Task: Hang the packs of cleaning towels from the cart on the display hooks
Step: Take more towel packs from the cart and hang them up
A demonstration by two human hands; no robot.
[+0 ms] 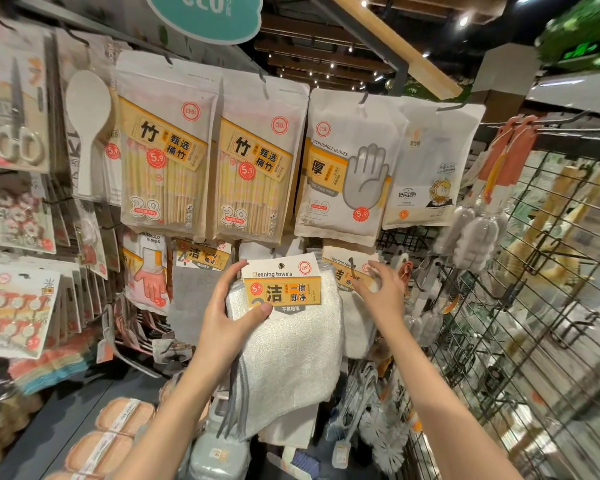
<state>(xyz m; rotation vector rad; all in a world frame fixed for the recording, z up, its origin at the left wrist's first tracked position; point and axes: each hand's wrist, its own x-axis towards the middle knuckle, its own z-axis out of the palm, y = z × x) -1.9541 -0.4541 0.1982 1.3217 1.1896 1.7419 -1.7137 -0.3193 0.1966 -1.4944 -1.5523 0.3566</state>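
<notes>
Towels held up at the hooks

Left hand [227, 308] grips a pack of cleaning towels [284, 327] in the middle of the frame, thumb on its label. Right hand [381, 289] is just right of it, fingers spread and loose, near another towel pack [349, 271] hanging on a hook [353, 268]. Bamboo packs [167, 157] hang above.

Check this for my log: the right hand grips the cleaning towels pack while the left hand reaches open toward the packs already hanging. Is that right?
The hands are swapped. In the head view the left hand grips the cleaning towels pack, thumb on its label, while the right hand reaches open toward the hanging packs.
</notes>
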